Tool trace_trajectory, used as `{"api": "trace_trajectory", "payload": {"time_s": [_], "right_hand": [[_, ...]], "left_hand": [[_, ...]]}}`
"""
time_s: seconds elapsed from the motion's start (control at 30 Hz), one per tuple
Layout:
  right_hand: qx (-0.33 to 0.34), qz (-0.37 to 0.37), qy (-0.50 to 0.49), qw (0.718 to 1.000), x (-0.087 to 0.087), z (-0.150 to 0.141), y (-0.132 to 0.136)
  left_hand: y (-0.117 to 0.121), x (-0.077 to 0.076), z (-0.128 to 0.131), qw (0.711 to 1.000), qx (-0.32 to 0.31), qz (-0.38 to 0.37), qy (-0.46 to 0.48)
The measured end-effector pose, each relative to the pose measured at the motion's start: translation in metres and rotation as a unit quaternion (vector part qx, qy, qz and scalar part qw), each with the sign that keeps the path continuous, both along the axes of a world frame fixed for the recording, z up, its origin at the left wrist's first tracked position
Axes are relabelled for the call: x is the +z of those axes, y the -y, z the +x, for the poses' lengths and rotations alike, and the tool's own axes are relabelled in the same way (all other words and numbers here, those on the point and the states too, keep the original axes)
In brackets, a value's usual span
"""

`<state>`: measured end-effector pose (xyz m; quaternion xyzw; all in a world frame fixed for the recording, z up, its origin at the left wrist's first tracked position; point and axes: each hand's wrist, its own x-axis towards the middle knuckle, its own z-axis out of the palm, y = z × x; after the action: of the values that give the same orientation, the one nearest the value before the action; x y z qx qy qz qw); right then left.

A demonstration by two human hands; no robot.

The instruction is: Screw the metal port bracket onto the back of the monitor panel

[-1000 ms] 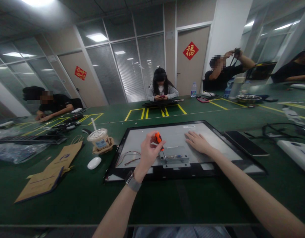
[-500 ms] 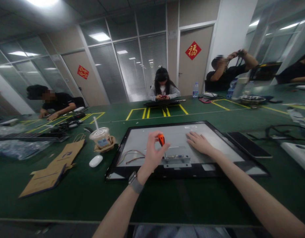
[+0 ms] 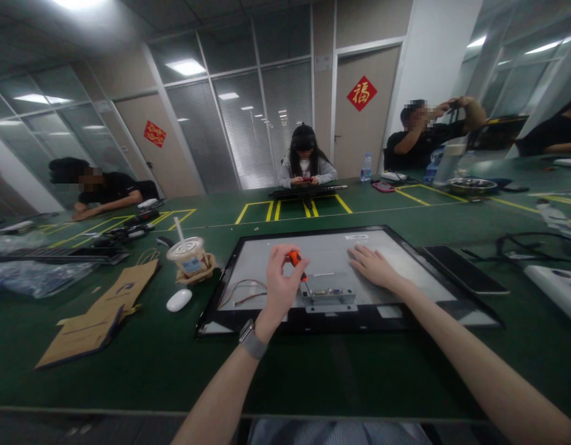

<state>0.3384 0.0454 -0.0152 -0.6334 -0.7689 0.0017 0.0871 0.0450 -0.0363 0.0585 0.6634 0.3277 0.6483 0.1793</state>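
Note:
My left hand [image 3: 282,278] grips an orange and black screwdriver [image 3: 295,259] between thumb and fingers. The handle leans to the left, and its thin shaft points down at the left end of a metal bracket [image 3: 329,301] with connector ports. Whether the tip sits in a screw is too small to tell. The bracket lies on the grey back of a flat display panel [image 3: 258,256] with a black frame. Flat on that panel, fingers spread, rests my right hand [image 3: 372,266]. A thin cable bundle [image 3: 248,283] lies on the panel left of my left hand.
A drink cup [image 3: 188,256], a white oval case [image 3: 178,300] and a flattened paper bag [image 3: 104,315] lie to the left. At right are a black phone-like slab [image 3: 466,269] and a white device [image 3: 557,290]. Several people sit around the green table [image 3: 174,371].
My left hand has shifted slightly left, and the screwdriver's handle now leans further left. My right hand stays in place. The person at far left has lowered their hands.

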Motion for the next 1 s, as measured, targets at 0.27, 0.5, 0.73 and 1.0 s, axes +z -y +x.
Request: {"api": "trace_trajectory", "payload": {"time_s": [0.27,0.5,0.73,1.0], "right_hand": [[-0.001,-0.001,0.003,1.000,0.000,-0.001,0.001],[-0.002,0.001,0.007,1.000,0.000,-0.002,0.001],[0.002,0.005,0.002,1.000,0.002,-0.002,0.003],[0.076,-0.011,-0.037,0.996,0.016,-0.006,0.012]], "left_hand": [[0.007,0.002,0.003,0.994,-0.085,-0.057,0.027],[0.005,0.004,-0.001,1.000,-0.016,-0.014,0.013],[0.005,0.007,0.000,0.999,-0.037,-0.020,0.034],[0.004,0.006,-0.002,0.998,-0.025,-0.050,0.025]]}}
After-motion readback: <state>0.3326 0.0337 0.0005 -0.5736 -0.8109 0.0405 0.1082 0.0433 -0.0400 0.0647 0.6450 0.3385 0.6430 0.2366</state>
